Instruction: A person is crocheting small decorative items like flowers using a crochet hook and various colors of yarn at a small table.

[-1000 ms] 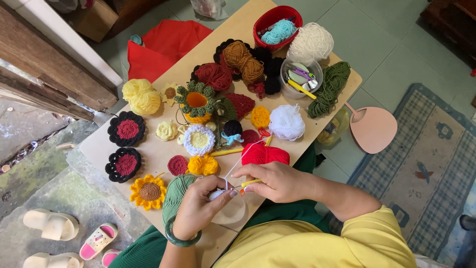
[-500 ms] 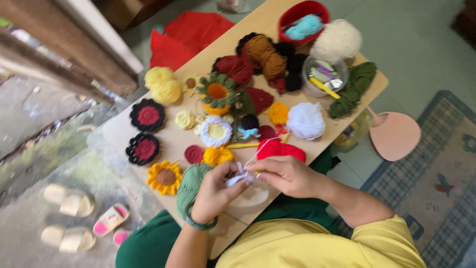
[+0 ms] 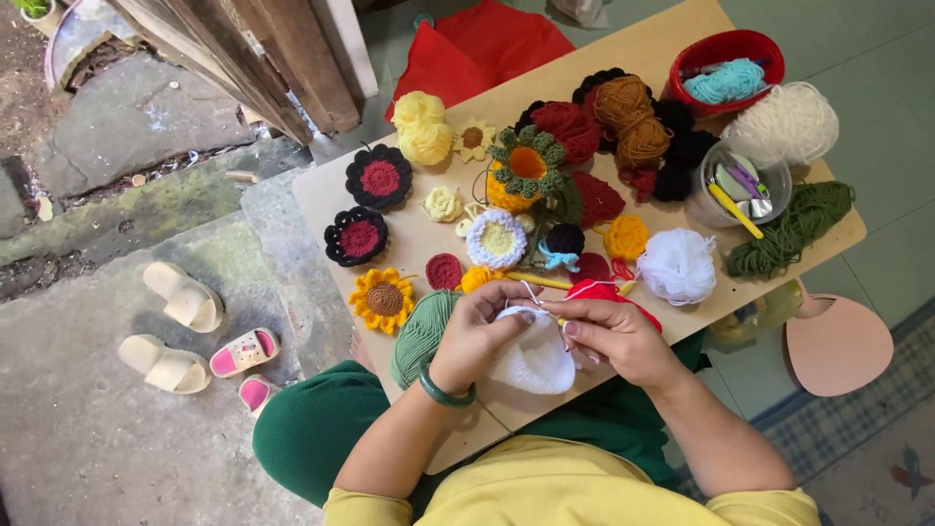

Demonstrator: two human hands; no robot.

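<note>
My left hand (image 3: 479, 336), with a green bangle on its wrist, pinches the top edge of a white crocheted piece (image 3: 534, 358) over the near edge of the wooden board (image 3: 662, 49). My right hand (image 3: 612, 336) meets it from the right, fingers closed on the same white piece and a thin crochet hook, with white yarn running up from the work. A green yarn ball (image 3: 421, 336) lies just left of my left hand. A red crocheted piece (image 3: 606, 291) sits right behind my right hand.
Crocheted flowers, a sunflower (image 3: 383, 299), two black-and-red rounds (image 3: 379, 177), yarn balls, a red bowl (image 3: 726, 54) and a clear tub of tools (image 3: 740, 185) fill the board. A pink paddle-shaped thing (image 3: 838, 343) lies right. Sandals (image 3: 183, 295) lie on the floor left.
The view shifted so the board sits higher and more to the right. Both hands stay together on the white piece, with small finger movements.
</note>
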